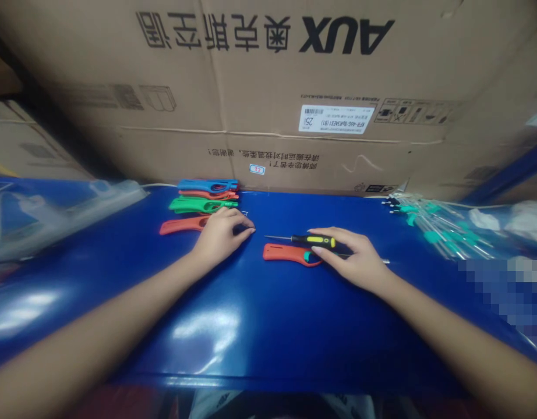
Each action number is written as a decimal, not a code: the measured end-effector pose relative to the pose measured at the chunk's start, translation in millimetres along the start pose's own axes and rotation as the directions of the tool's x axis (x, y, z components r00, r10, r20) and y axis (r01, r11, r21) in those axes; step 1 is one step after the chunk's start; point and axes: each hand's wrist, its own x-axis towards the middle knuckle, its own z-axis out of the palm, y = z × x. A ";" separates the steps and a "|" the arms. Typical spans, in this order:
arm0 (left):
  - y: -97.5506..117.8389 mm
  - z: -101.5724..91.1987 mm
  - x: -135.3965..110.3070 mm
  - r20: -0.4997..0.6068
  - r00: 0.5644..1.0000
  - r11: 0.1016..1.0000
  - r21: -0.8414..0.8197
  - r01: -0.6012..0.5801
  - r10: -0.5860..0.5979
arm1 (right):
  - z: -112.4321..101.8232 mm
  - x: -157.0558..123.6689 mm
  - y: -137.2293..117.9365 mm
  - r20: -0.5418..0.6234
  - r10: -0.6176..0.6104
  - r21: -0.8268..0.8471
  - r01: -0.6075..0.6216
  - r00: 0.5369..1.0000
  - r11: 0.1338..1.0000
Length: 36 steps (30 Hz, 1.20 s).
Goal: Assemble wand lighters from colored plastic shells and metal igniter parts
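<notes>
My left hand [223, 233] lies on the blue table [260, 314], fingers curled together over the end of an orange plastic handle [181, 224]; what is under the fingers is hidden. My right hand [353, 256] rests with fingers stretched flat on a black-and-yellow screwdriver [314, 240] and on the end of another orange plastic handle [288, 254] with a teal part. Behind the left hand lie green [198, 205], orange and blue handles [207, 185] in a row.
A big cardboard box [268, 99] stands along the table's back edge. Several clear-and-teal tools [434, 227] lie at the right. Clear plastic bags [54, 209] lie at the left. A blurred patch covers the far right.
</notes>
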 end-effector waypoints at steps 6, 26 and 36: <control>12.7 2.2 -2.9 0.021 1.000 0.997 -0.078 0.012 -0.011 | 3.8 -1.1 4.5 0.032 -0.018 0.026 0.017 0.999 1.000; -0.6 -19.3 0.8 0.130 0.991 0.998 0.054 0.019 -0.026 | 4.7 -1.7 8.4 0.114 -0.061 -0.042 0.066 0.992 0.997; 2.1 -10.2 -0.9 0.076 0.994 0.997 -0.027 0.077 -0.075 | 4.1 -1.7 8.8 0.096 -0.046 -0.046 0.051 0.994 0.998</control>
